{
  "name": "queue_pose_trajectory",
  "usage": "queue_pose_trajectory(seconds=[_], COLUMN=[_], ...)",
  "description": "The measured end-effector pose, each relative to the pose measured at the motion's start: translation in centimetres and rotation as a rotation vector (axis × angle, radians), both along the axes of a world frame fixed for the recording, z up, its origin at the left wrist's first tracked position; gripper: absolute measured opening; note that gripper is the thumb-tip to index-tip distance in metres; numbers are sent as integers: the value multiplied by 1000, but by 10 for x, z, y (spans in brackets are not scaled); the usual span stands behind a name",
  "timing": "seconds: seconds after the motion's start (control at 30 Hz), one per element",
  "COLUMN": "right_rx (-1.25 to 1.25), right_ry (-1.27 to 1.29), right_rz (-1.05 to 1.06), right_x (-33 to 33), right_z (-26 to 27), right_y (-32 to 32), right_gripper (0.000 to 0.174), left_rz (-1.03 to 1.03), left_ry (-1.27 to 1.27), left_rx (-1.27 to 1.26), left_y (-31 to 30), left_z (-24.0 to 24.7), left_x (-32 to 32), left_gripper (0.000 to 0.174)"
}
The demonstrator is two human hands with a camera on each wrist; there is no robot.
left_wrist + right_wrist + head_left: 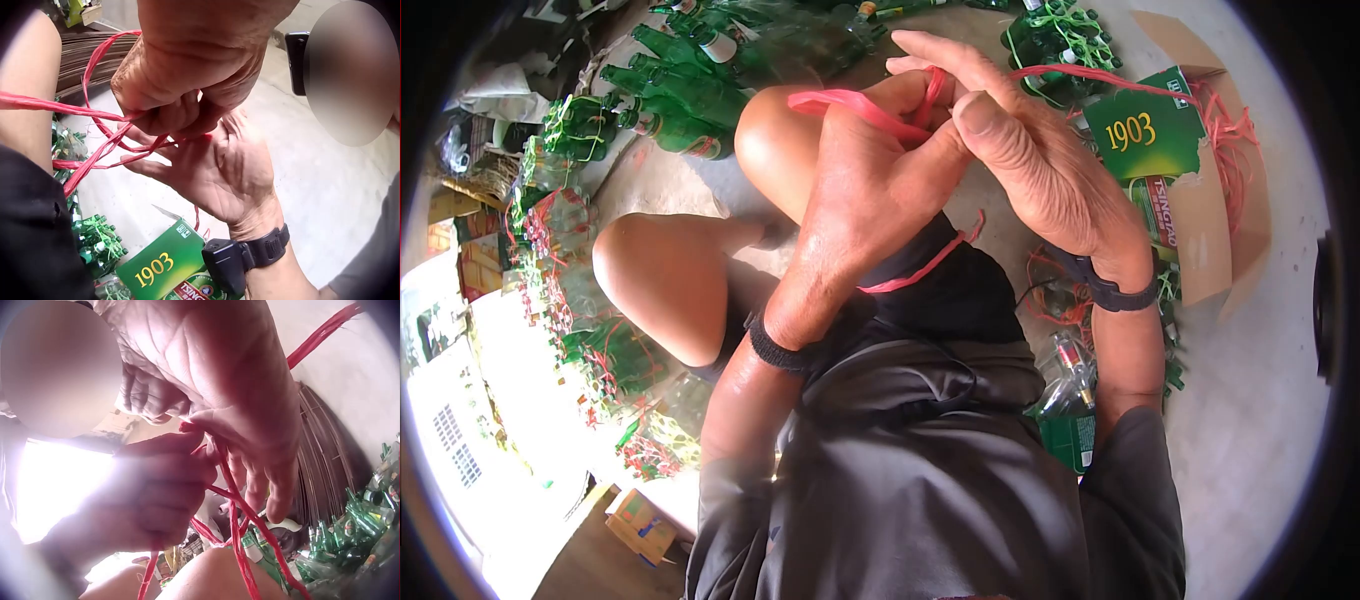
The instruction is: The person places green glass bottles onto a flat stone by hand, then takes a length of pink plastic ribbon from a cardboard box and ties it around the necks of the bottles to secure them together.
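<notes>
In the head view, red plastic twine (855,107) runs across both hands above the person's lap. The left hand (875,180) curls its fingers and grips the twine; the left wrist view shows strands (106,114) coming out of that fist. Close against it, the right hand (1045,165) is spread with its palm toward the left and its fingers mostly straight. Crossing strands (234,515) hang beside its fingers in the right wrist view. One length of twine passes behind the right hand toward an opened cardboard box (1205,240).
Green glass bottles (675,110) lie in rows ahead at left. Bundles tied with light green twine (1065,45) stand farther off. A green printed carton (1145,125) sits by the box at right. Another red strand (925,270) lies over the dark shorts, near the bent knees (665,285).
</notes>
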State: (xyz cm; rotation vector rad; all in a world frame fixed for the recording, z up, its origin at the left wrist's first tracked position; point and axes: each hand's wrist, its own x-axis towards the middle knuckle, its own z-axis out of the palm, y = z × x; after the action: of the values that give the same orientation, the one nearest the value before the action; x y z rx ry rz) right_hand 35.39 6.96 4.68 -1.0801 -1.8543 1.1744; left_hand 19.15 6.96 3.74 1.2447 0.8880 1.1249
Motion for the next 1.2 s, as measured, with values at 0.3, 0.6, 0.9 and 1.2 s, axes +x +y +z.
queue_pose_trajectory(seconds=[0.3, 0.6, 0.9, 1.2], right_rx=[-24, -66, -237, -21], right_ry=[41, 313, 646, 773], right_rz=[24, -90, -474, -578], right_x=[1, 14, 42, 67], right_z=[-2, -18, -1, 3], right_y=[-2, 1, 8, 4], right_gripper=[75, 51, 41, 32], left_rz=[-127, -254, -277, -117], left_ry=[197, 257, 188, 17], left_rx=[-2, -1, -100, -196], left_y=[4, 3, -9, -27], left_z=[-9, -7, 0, 0], left_x=[-12, -19, -38, -49], left_gripper=[20, 7, 7, 10])
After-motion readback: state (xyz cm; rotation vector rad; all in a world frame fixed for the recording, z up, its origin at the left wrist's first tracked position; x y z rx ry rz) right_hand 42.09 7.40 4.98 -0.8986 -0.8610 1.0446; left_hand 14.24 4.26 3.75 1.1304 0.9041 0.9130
